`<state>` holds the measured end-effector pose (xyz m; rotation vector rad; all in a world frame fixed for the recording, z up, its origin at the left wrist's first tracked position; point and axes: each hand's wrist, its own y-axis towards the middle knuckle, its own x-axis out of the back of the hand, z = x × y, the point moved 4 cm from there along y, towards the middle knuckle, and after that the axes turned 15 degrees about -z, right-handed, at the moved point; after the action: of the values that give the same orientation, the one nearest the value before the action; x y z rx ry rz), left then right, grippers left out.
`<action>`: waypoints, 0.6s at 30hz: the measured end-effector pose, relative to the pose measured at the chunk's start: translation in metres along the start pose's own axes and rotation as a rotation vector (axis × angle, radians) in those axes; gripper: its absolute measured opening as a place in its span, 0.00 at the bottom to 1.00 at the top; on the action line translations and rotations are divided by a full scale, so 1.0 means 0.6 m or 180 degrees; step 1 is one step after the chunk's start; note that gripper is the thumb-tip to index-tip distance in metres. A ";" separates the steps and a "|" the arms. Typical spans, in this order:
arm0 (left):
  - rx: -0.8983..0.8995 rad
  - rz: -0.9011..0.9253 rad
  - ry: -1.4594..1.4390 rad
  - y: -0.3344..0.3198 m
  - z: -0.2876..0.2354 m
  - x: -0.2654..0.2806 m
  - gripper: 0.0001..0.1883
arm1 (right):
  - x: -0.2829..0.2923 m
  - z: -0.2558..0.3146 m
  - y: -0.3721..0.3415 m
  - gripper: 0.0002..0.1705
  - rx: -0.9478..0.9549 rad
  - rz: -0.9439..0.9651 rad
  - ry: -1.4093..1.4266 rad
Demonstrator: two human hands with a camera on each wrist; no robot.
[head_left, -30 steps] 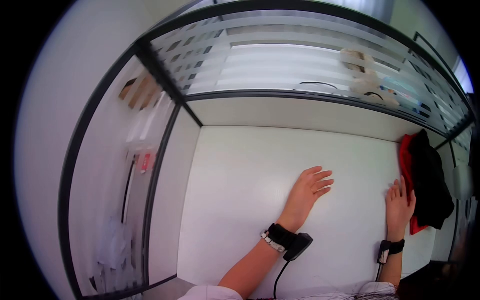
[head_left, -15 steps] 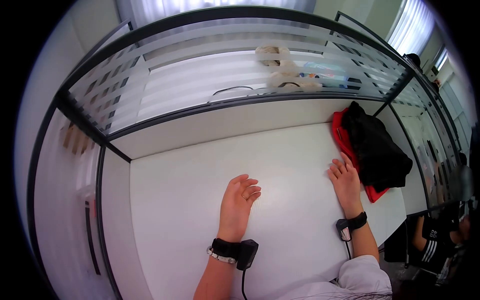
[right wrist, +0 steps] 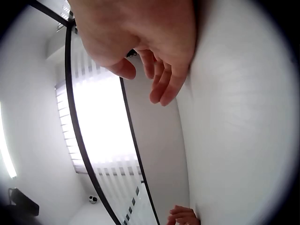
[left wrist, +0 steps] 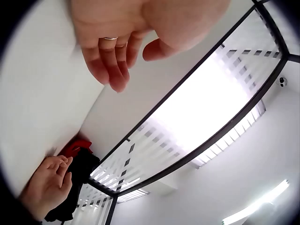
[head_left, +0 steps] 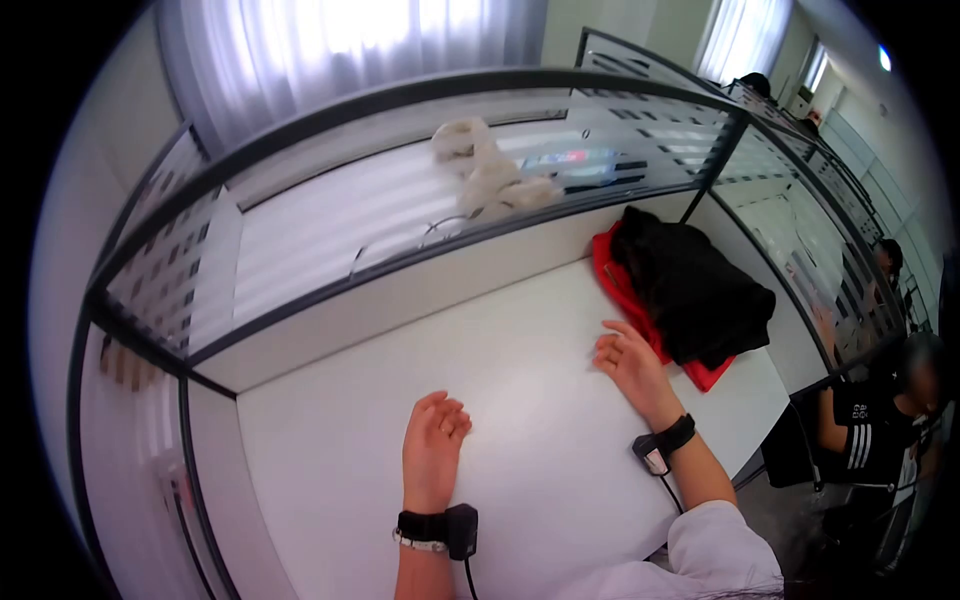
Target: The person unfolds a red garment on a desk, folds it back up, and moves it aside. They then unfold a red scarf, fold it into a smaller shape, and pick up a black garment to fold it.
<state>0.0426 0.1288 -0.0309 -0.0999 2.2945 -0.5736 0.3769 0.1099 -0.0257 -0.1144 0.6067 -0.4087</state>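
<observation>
My left hand [head_left: 433, 450] rests on its little-finger side on the white table [head_left: 520, 470], left of the middle, with its fingers loosely bent and nothing in them. Farther right, my right hand [head_left: 637, 375] lies by the near left edge of a pile of cloth, its fingers also relaxed and holding nothing. The pile has a black cloth [head_left: 690, 290] on top of a red cloth [head_left: 712, 373]. In the left wrist view, a ring [left wrist: 108, 38] shows on one finger of the left hand.
A low panel [head_left: 420, 320] topped with a dark-framed striped glass screen closes the table's back. Behind the glass lie a beige cloth-like item [head_left: 490, 175] and a cable. A person in a black top [head_left: 855, 430] sits to the right. Cables [head_left: 470, 578] trail from both wrist cameras.
The head view has turned right, so the table and the cloth pile appear farther left. My left hand's fingers point more forward and are bent a little more. Both hands remain without any object.
</observation>
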 end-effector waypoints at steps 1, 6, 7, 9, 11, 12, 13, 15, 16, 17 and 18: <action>0.0048 -0.0023 -0.0030 0.002 -0.002 0.000 0.14 | -0.003 0.000 -0.002 0.22 -0.0062 0.0040 -0.0020; -0.0075 0.0126 0.0022 -0.008 -0.007 -0.008 0.14 | -0.008 0.001 -0.005 0.16 -0.0069 0.0188 -0.0043; -0.0075 0.0128 0.0070 -0.007 -0.006 -0.006 0.14 | -0.007 0.001 -0.005 0.16 -0.0044 0.0238 -0.0066; -0.0078 0.0157 0.0005 -0.003 -0.003 -0.004 0.14 | -0.010 0.004 -0.007 0.16 -0.0060 0.0223 -0.0111; -0.0072 0.0202 0.0003 -0.003 -0.003 -0.003 0.13 | -0.014 0.008 -0.013 0.16 -0.0033 0.0255 -0.0136; -0.0064 0.0184 0.0021 -0.004 -0.003 -0.002 0.13 | -0.015 0.015 -0.022 0.15 0.0039 0.0015 -0.0404; -0.0064 0.0183 0.0040 -0.001 -0.005 -0.003 0.13 | -0.019 0.024 -0.028 0.14 0.0127 -0.0222 -0.0666; -0.0045 0.0184 0.0002 0.004 -0.002 0.000 0.13 | -0.007 0.077 -0.042 0.10 0.1443 -0.0337 -0.2386; -0.0070 0.0155 0.0011 0.004 -0.001 0.000 0.13 | 0.010 0.113 -0.060 0.08 0.1862 -0.0835 -0.2791; -0.0086 0.0169 0.0009 0.005 -0.003 -0.001 0.13 | 0.035 0.143 -0.070 0.07 0.2330 -0.1237 -0.2237; -0.0067 0.0207 0.0007 0.004 -0.004 -0.001 0.13 | 0.056 0.183 -0.089 0.07 0.2823 -0.1487 -0.2183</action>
<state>0.0419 0.1320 -0.0302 -0.0347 2.2974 -0.5165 0.4468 0.0459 0.0583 0.4506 -0.3221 -1.0021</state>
